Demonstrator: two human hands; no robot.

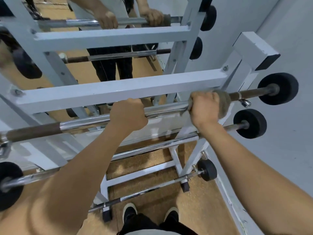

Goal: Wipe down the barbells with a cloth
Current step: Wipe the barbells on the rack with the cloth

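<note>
The top barbell (94,122) lies across the white rack (118,89), and the wiping is under way near its right end. Next, I'd guess, the cloth slides along the chrome. Left hand (128,114) clenches the bare bar; right hand (204,108) wraps the grey cloth (223,104) around it.

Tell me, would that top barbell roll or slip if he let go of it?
Probably it would roll a little: the barbell is a round bar lying across a white rack. Its chrome looks smooth, so likely slippery where the left hand grips it bare. The black plate suggests weight, so it should not shift easily under the cloth.
</note>
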